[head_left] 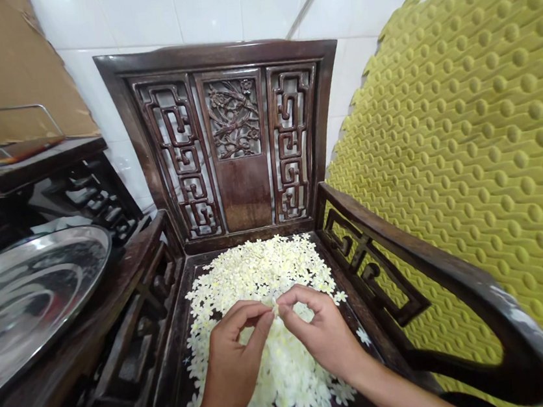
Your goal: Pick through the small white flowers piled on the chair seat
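A heap of small white flowers point(260, 276) with pale yellow centres covers the seat of a dark carved wooden chair point(248, 235). Above the heap, my left hand point(234, 354) and my right hand point(321, 332) meet at the fingertips. Between them, both hands pinch one small white flower point(275, 309). The hands hide part of the heap below them, and the flower's shape is partly covered by my fingers.
The chair's carved back and armrests surround the seat. A shiny steel tray point(28, 303) leans at the left, beside a dark wooden bench point(27, 167). A yellow-green dimpled foam mat point(470, 141) stands at the right, with white tiles point(210, 8) behind.
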`<state>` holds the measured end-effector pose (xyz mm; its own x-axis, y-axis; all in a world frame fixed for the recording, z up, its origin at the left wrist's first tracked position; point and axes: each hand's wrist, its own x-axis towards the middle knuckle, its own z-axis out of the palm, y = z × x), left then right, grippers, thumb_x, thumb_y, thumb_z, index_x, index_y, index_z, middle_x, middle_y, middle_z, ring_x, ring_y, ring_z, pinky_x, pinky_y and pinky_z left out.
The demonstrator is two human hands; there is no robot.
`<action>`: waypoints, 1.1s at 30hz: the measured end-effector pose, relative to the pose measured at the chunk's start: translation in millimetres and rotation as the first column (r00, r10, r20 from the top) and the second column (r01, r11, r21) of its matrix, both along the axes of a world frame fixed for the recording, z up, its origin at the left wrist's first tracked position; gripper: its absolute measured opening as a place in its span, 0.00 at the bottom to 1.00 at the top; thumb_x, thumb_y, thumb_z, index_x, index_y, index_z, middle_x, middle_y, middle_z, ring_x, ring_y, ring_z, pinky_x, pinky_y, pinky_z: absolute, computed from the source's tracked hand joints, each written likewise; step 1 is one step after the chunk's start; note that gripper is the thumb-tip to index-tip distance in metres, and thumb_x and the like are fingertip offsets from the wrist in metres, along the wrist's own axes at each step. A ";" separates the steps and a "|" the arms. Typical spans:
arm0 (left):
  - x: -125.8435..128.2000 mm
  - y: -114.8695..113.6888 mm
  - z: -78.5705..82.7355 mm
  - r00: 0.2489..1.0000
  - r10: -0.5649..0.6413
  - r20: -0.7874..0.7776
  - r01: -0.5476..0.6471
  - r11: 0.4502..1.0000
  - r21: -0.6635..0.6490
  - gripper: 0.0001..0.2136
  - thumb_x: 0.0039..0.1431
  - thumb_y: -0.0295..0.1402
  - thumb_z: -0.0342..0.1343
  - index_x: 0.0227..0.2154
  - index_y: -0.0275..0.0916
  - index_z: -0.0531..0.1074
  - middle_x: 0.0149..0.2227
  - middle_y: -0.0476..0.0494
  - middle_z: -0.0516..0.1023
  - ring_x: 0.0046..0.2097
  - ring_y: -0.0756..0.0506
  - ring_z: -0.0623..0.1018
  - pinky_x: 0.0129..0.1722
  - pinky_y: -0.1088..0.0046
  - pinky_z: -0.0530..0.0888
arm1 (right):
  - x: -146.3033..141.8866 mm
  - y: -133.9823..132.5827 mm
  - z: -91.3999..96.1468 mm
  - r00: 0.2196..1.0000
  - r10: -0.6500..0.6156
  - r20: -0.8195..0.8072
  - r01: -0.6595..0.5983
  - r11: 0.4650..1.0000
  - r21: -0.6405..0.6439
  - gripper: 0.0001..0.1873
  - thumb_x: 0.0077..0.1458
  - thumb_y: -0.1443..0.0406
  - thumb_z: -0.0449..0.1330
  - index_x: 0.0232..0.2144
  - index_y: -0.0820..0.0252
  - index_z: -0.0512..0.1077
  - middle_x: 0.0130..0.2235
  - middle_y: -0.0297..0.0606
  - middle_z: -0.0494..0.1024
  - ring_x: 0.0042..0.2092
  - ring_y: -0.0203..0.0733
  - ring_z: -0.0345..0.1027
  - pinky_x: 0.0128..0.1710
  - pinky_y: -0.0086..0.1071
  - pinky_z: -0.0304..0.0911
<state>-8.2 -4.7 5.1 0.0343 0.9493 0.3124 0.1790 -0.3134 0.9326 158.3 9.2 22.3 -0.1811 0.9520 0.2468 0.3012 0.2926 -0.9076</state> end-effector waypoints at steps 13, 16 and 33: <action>0.9 -0.9 -2.1 0.999 -0.003 0.046 0.004 0.999 -0.039 0.02 0.60 0.32 0.61 0.34 0.43 0.79 0.36 0.48 0.79 0.40 0.48 0.78 0.41 0.76 0.74 | 1.5 1.3 0.0 1.000 0.012 -0.020 -0.012 1.000 0.007 0.07 0.60 0.66 0.58 0.30 0.58 0.75 0.31 0.33 0.76 0.37 0.40 0.70 0.39 0.31 0.61; 0.9 -1.0 -2.0 0.999 0.000 0.047 0.001 0.999 -0.034 0.02 0.59 0.33 0.62 0.34 0.42 0.79 0.36 0.48 0.79 0.40 0.48 0.78 0.41 0.76 0.74 | 1.3 1.2 -0.1 1.000 0.014 -0.019 -0.014 1.000 0.011 0.07 0.60 0.66 0.58 0.31 0.58 0.75 0.31 0.33 0.76 0.37 0.40 0.69 0.39 0.31 0.61; 0.9 -2.6 2.2 0.999 0.025 -0.044 -0.026 1.000 -0.006 0.05 0.62 0.32 0.57 0.32 0.40 0.77 0.33 0.46 0.78 0.37 0.47 0.77 0.38 0.74 0.74 | 0.9 -0.6 1.1 1.000 0.029 -0.003 -0.029 0.999 0.042 0.08 0.60 0.69 0.57 0.30 0.57 0.75 0.31 0.32 0.76 0.36 0.38 0.69 0.38 0.30 0.60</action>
